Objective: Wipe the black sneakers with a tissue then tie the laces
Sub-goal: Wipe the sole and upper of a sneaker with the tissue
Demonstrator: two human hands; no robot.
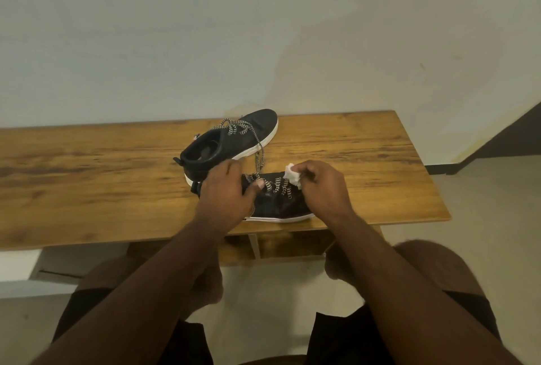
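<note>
A wood-grain counter (87,177) stands against a pale wall (263,28), with two black sneakers on it. To the left, the far sneaker (234,142) lies with its heel toward the person and its white-soled toe pointing away and to the right; its black-and-white patterned laces (238,128) are untied, and one loose end trails down toward the near shoe. The left hand (227,198) is clamped over the heel end of the near sneaker (278,203), fingers curled over the collar and the thumb pressing on the laced tongue; its grip is closed on the shoe. The near sneaker sits at the front edge of the counter, just in front of the far one, its toe pointing right under the right hand. At its toe end, the right hand (323,189) pinches a crumpled white tissue (292,178) in a narrow grip, the wad held against the upper beside the near sneaker's laces (276,184). Below the counter edge are the person's bare knees and dark shorts (187,344).
</note>
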